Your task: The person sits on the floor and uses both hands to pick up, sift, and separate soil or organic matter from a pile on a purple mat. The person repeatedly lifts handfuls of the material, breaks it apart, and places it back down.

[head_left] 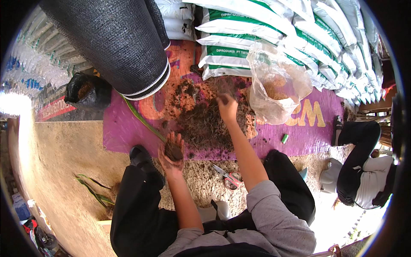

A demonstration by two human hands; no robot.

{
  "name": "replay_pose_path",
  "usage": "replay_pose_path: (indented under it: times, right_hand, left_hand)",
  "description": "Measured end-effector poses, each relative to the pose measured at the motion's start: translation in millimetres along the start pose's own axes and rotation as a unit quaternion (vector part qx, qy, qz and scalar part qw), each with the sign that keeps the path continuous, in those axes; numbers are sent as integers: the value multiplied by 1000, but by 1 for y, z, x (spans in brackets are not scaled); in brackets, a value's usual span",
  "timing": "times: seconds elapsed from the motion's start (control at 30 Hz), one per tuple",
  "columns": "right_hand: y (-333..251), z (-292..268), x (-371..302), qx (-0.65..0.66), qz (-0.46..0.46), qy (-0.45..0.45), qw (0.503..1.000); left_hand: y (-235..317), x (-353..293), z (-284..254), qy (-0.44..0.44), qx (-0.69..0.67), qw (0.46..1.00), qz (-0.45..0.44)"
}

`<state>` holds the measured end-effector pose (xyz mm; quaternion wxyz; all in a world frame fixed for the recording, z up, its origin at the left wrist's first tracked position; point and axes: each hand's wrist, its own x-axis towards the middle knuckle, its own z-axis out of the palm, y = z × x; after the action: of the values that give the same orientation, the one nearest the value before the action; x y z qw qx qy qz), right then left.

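Note:
My left hand [172, 150] is cupped palm up around a dark clump of soil and roots with a long green leaf [141, 119] running up and left from it. My right hand [227, 107] reaches forward with its fingers pinched in the pile of dark fibrous soil [205, 122] spread on a purple printed mat [124, 128]. A clear plastic bag [278, 85] with brownish material stands open just right of my right hand.
Red-handled scissors [230, 177] lie on the ground between my knees. A black mesh roll [120, 43] lies at the back left, white and green sacks [265, 34] are stacked behind. A black bag [85, 92] sits left. Another person [364, 171] crouches at right. Cut leaves [96, 192] lie lower left.

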<state>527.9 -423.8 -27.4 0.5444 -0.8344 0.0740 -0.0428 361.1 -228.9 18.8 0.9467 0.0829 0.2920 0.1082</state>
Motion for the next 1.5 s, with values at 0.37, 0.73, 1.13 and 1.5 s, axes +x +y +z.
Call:
replay_pose_path:
  times: [0.37,0.73,1.13,1.5]
  right_hand:
    - [8,52,-30,-433,-157,-366,808]
    - [11,59,-46,-460,-296,-356,758]
    - [-21,9,-49,-144,-90,-259,951]
    - [-140,-113,-49,8,-178,-119,977]
  left_hand:
    - [3,2,1,-8,29,999,-14]
    - [7,2,2,21,-18,999,-32]
    - [-14,-16,25,0,-14,1000,-27]
    - [-26,-83,78,-101,55,993,-35]
